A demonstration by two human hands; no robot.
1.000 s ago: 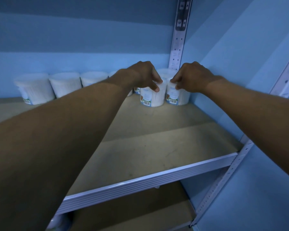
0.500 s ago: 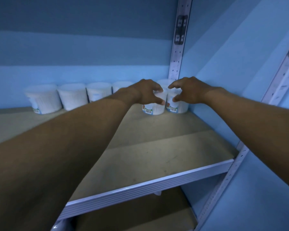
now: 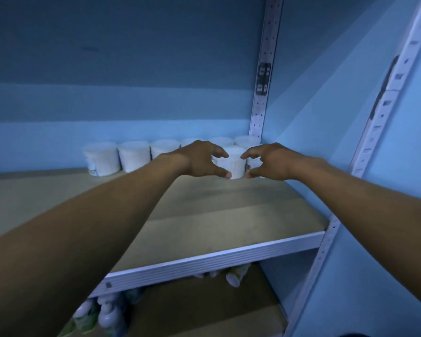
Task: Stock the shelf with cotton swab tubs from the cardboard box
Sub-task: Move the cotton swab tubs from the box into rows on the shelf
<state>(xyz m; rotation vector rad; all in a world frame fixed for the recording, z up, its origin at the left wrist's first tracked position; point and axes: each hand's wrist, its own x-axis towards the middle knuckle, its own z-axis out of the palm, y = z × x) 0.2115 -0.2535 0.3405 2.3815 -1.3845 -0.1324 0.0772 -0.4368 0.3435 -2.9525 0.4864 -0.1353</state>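
A row of white cotton swab tubs [image 3: 134, 158] stands along the back wall of the brown shelf [image 3: 229, 215]. In front of the row's right end stand two more tubs: one [image 3: 233, 164] shows between my hands, the other [image 3: 253, 162] is mostly hidden behind my right hand. My left hand [image 3: 202, 161] hovers just left of the front tub, fingers spread, holding nothing. My right hand [image 3: 267, 162] is just right of it, fingers apart and empty. The cardboard box is out of view.
White perforated uprights stand at the back corner [image 3: 263, 93] and the front right [image 3: 384, 98]. The blue side wall [image 3: 326, 117] closes the shelf on the right. Bottles [image 3: 102, 312] stand on the lower shelf beneath the white front lip [image 3: 216, 261].
Both hands have let go of the two front tubs and drawn back towards me, fingers spreading. The camera has tilted up, so the shelf sits lower in view.
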